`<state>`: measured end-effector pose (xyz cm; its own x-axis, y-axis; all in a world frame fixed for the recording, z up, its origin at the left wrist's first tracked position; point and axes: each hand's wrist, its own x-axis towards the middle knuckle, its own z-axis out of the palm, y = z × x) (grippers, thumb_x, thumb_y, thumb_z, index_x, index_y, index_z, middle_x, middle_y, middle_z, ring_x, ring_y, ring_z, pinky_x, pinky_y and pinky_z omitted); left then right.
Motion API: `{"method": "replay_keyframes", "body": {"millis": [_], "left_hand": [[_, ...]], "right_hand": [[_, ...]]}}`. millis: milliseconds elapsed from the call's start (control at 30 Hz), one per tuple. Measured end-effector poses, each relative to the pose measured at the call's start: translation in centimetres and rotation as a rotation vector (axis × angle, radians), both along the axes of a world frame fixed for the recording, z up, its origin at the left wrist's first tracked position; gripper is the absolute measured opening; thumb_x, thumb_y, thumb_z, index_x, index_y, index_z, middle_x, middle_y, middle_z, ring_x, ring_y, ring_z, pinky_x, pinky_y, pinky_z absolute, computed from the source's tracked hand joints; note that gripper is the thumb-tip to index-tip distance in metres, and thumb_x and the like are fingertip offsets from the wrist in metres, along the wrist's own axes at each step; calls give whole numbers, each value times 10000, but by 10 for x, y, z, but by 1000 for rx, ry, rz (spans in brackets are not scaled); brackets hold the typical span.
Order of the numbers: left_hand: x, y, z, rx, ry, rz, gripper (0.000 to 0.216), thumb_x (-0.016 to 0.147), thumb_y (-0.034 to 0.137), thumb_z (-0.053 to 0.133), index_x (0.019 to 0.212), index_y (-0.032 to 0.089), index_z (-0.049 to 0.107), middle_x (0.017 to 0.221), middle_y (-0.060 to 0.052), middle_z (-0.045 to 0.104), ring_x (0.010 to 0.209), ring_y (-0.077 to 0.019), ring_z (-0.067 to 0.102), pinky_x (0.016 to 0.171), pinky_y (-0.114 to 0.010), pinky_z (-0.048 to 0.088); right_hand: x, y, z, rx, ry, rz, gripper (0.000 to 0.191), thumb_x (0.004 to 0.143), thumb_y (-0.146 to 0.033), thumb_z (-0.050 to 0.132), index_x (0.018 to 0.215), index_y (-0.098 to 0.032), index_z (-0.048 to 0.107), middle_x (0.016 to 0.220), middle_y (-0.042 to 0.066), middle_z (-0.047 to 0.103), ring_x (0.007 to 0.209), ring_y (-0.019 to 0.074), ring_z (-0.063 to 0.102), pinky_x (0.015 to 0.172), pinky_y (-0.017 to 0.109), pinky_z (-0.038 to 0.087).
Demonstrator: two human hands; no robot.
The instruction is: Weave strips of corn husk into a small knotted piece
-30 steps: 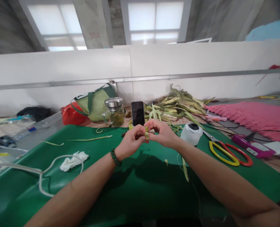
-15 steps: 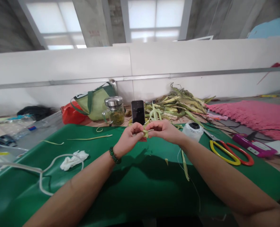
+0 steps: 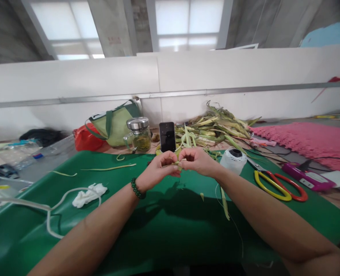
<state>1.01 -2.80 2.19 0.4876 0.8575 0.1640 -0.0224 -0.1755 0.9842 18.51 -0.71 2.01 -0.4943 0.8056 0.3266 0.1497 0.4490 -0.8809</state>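
My left hand (image 3: 155, 171), with a green bead bracelet (image 3: 136, 189) at its wrist, pinches a small pale green piece of plant husk (image 3: 178, 165). From the other side, the thumb and fingertips of my right hand (image 3: 201, 163) close on the same piece. Both hands meet above the green mat (image 3: 170, 230), and the fingers hide much of the husk. Just behind them a dark phone (image 3: 167, 137) stands upright. A spool of white thread (image 3: 233, 161) is beside my right forearm, with a narrow husk strip (image 3: 224, 204) lying nearer to me.
Red-and-yellow-handled scissors (image 3: 276, 186) lie at the right, near a purple device (image 3: 307, 177). A heap of green husks (image 3: 221, 122) is at the back, left of pink fabric (image 3: 299, 143). A lidded glass mug (image 3: 139, 136), a green bag (image 3: 116, 124) and crumpled tissue (image 3: 89, 195) are left.
My fingers have shifted slightly around the husk piece. The right fingertips have curled in more closely, and the left hand has turned a little.
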Motion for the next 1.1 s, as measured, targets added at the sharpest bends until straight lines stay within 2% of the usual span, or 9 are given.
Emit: {"method": "replay_keyframes", "body": {"millis": [200, 467, 633, 800, 967, 1033, 1100], "left_hand": [[-3, 5, -2, -4, -39, 18, 274, 683, 277, 718, 784, 166, 490, 738, -4, 663, 651, -127, 649, 671, -294, 550], [4, 1, -5, 24, -57, 141, 217, 670, 217, 661, 727, 175, 456, 613, 32, 623, 541, -108, 626, 541, -239, 544], [8, 0, -7, 82, -113, 209, 246, 687, 272, 665, 753, 179, 447, 609, 39, 602, 526, -101, 617, 539, -233, 542], [8, -1, -10, 196, -90, 201, 237, 728, 321, 646, 790, 175, 469, 632, 25, 607, 552, -111, 623, 578, -251, 542], [7, 1, -13, 345, -54, 271, 200, 769, 317, 605, 743, 193, 450, 578, 50, 542, 561, -115, 596, 569, -236, 506], [6, 1, -13, 393, -21, 316, 179, 786, 302, 580, 725, 198, 446, 581, 51, 522, 562, -115, 586, 566, -231, 489], [5, 1, -13, 460, 56, 332, 139, 805, 271, 547, 720, 200, 464, 613, 37, 544, 587, -117, 582, 590, -234, 476]], "right_hand": [[-1, -4, 1, 86, 1, -79, 129, 708, -274, 617, 701, -150, 582, 563, -15, 548, 479, 75, 436, 441, 199, 323], [2, -4, -1, 274, -95, -27, 120, 778, -280, 577, 757, -162, 584, 650, 10, 579, 556, 100, 511, 508, 216, 410], [3, -3, -2, 550, -138, -113, 89, 809, -230, 558, 771, -178, 620, 733, 34, 624, 657, 122, 565, 610, 243, 450], [2, -4, -3, 756, -141, -143, 91, 794, -168, 559, 720, -186, 608, 699, 27, 625, 660, 129, 571, 619, 253, 449], [3, -10, 2, 759, -143, -59, 163, 826, -246, 545, 705, -181, 633, 815, 71, 643, 776, 157, 600, 710, 289, 476], [2, -12, 3, 702, -121, -81, 221, 846, -274, 523, 678, -181, 630, 817, 73, 646, 774, 157, 602, 715, 290, 474], [2, -12, 4, 590, -79, -131, 211, 852, -285, 517, 710, -180, 633, 762, 57, 647, 707, 144, 592, 657, 269, 468]]}}
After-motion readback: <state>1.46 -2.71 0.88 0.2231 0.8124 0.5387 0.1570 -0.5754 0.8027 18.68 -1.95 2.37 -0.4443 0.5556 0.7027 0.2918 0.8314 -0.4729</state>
